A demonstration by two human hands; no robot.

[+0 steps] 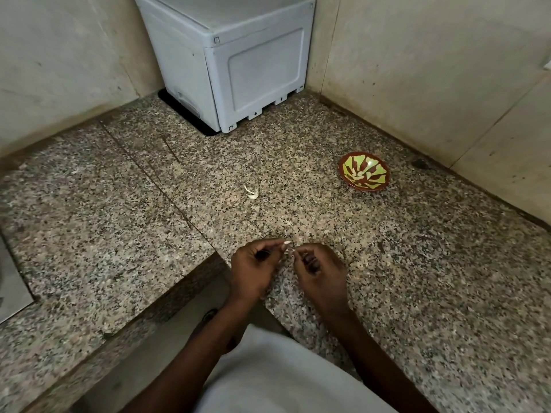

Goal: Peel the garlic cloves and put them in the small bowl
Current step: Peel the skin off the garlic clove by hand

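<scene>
A small garlic clove [288, 246] sits between my two hands just above the counter's inner corner. My left hand [257, 265] pinches it with thumb and forefinger, the other fingers curled. My right hand [320, 271] pinches at the same clove from the right, fingertips nearly touching the left ones. Another pale garlic clove [251, 192] lies loose on the speckled counter, farther back. The small bowl [363, 171], brown with a green leaf pattern, stands at the back right and appears to hold nothing.
A grey box-shaped appliance [238, 64] stands in the back corner against the tiled walls. The granite counter [417, 263] is L-shaped, with its inner edge just under my hands. A metal surface [12, 281] shows at the far left.
</scene>
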